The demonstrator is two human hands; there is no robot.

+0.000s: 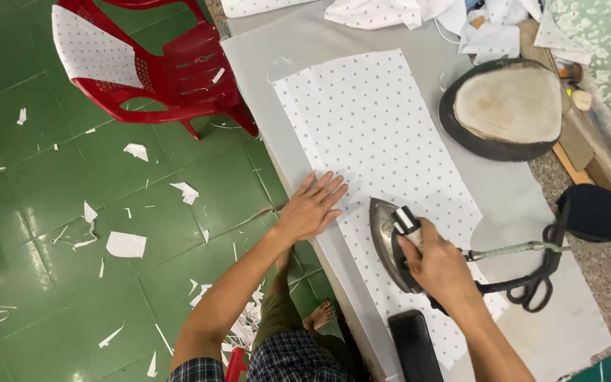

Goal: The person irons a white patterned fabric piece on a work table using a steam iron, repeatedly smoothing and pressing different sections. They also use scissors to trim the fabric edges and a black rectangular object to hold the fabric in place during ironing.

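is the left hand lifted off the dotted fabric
No, the left hand lies flat, fingers spread, on the dotted fabric beside the iron.

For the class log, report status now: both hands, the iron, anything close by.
Left hand flat on dotted white fabric, fingers spread. Right hand grips iron, soleplate on fabric. Black scissors beside the right wrist.

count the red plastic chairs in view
1: the red plastic chair stands on the green floor left of the ironing table, a dotted fabric piece draped over it; others may be out of frame.
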